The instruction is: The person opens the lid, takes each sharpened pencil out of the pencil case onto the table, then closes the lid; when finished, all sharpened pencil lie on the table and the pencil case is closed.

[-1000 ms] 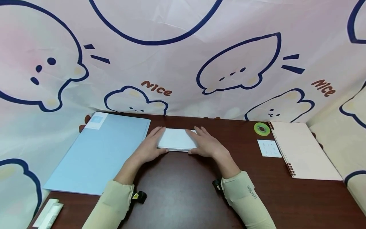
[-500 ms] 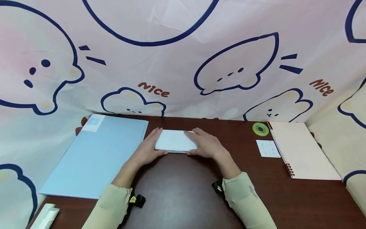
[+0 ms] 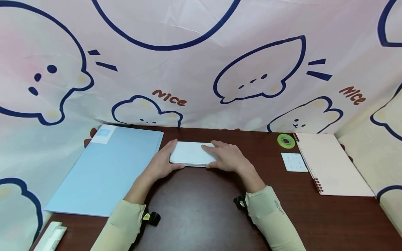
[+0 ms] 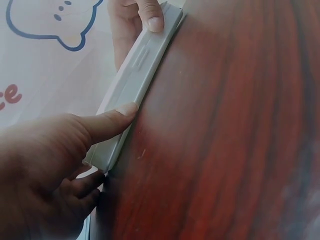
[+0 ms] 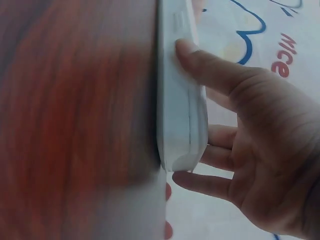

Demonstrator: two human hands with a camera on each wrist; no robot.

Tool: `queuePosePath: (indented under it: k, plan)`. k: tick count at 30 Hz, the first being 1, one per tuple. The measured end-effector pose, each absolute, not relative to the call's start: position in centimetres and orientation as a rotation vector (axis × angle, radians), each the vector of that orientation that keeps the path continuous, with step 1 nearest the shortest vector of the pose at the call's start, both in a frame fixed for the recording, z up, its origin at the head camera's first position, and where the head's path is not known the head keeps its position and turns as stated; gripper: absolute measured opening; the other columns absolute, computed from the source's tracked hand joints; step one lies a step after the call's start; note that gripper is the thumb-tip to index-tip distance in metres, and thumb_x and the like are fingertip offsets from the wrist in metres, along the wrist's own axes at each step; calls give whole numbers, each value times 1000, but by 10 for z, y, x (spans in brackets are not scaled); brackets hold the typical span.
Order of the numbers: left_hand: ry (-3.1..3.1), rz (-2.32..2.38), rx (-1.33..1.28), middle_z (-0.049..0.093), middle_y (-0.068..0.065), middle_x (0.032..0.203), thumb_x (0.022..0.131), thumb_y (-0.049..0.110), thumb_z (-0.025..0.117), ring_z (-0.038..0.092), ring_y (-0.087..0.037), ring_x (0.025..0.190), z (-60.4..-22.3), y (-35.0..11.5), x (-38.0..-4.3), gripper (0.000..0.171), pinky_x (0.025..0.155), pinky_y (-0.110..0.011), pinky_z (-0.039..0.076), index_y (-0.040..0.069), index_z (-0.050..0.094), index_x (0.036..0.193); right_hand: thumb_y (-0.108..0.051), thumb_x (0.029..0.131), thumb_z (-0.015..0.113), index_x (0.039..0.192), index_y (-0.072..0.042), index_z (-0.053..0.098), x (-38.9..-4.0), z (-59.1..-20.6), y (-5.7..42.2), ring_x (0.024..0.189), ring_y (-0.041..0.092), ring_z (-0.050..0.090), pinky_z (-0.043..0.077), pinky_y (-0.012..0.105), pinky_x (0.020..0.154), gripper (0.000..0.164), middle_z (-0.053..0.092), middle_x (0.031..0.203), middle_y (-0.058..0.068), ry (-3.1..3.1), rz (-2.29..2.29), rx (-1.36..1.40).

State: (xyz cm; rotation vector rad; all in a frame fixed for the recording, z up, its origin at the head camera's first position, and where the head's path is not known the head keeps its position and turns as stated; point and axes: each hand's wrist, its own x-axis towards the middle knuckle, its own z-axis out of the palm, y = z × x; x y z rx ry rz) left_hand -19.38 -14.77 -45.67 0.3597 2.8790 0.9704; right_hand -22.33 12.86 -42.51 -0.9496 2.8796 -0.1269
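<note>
A flat white plastic case (image 3: 191,153) lies on the dark wooden table, near the back and in the middle. At its left end my left hand (image 3: 161,163) grips it, with the thumb on the front side and the fingers around the end. My right hand (image 3: 229,158) holds the other end, its thumb also on the front side and a finger reaching over the top. Close up in the left wrist view, the case's front side (image 4: 131,82) shows a small raised tab between both thumbs. The right wrist view shows a seam running along that side (image 5: 177,110).
A large light-blue folder (image 3: 106,170) lies left of the hands. On the right are a spiral notebook (image 3: 339,167), a white card with small print (image 3: 294,162) and a green ring-shaped roll (image 3: 286,141). White wrapped strips (image 3: 51,235) lie at lower left; a printed cloth (image 3: 194,76) hangs behind.
The head view has shifted slightly. Both hands keep their hold on the white case, and my right hand's finger reaches a little farther over its top.
</note>
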Motion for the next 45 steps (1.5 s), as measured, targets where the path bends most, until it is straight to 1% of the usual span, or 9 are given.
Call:
queuePosePath:
  k: [8, 12, 18, 22, 26, 32, 37, 41, 45]
  plan:
    - [2899, 954, 342, 28, -16, 167, 82, 35, 86, 34, -39, 150, -458, -149, -196, 105, 116, -58, 37, 10, 23, 162, -59, 93, 64, 158, -35, 37, -227, -417, 130, 130, 28, 58, 55, 43, 82, 74, 47, 155, 11, 2836, 5, -1021]
    - [2897, 978, 349, 29, -15, 166, 81, 33, 87, 34, -39, 150, -460, -148, -196, 104, 116, -58, 37, 11, 26, 162, -59, 93, 64, 155, -35, 41, -229, -414, 132, 124, 27, 62, 54, 39, 77, 71, 50, 153, 11, 2818, -5, -1030]
    - [2878, 1022, 314, 28, -13, 167, 79, 28, 88, 35, -38, 149, -460, -152, -194, 105, 115, -59, 37, 13, 25, 162, -56, 94, 63, 153, -34, 45, -236, -410, 130, 129, 31, 60, 54, 48, 93, 65, 49, 155, 13, 2739, -158, -1027]
    - [2841, 1108, 297, 26, -13, 168, 78, 27, 89, 35, -38, 149, -463, -152, -195, 113, 117, -60, 35, 16, 16, 164, -53, 95, 63, 153, -33, 45, -241, -404, 130, 134, 28, 55, 49, 52, 103, 64, 48, 156, 10, 2678, -224, -998]
    - [2813, 1186, 270, 36, -15, 163, 76, 26, 91, 43, -38, 142, -466, -153, -196, 123, 114, -60, 38, 17, 6, 165, -52, 96, 62, 154, -34, 43, -246, -396, 132, 133, 23, 54, 46, 51, 107, 63, 49, 156, 5, 2608, -284, -976]
    - [2807, 1207, 269, 48, -18, 152, 75, 27, 92, 52, -39, 132, -467, -153, -198, 128, 110, -58, 43, 14, 1, 165, -54, 98, 58, 152, -35, 46, -254, -390, 137, 146, 23, 44, 37, 54, 118, 59, 47, 158, 0, 2507, -437, -912]
    - [2832, 1157, 295, 43, -19, 157, 76, 31, 90, 44, -45, 139, -468, -152, -199, 123, 115, -62, 33, 6, 7, 164, -48, 101, 57, 147, -35, 54, -262, -391, 142, 130, 19, 57, 45, 48, 112, 48, 60, 146, -1, 2466, -608, -897]
    - [2863, 1118, 306, 50, -21, 150, 76, 33, 90, 46, -46, 135, -468, -153, -200, 119, 113, -62, 34, 5, 13, 163, -46, 102, 56, 142, -33, 61, -268, -393, 144, 114, 19, 65, 51, 46, 104, 42, 69, 132, -1, 2489, -740, -840]
    - [2875, 1112, 293, 55, -19, 143, 76, 33, 90, 48, -42, 133, -470, -151, -201, 120, 112, -59, 38, 9, 11, 163, -52, 103, 53, 138, -27, 65, -275, -396, 145, 121, 23, 65, 50, 48, 105, 45, 70, 132, 2, 2619, -806, -758]
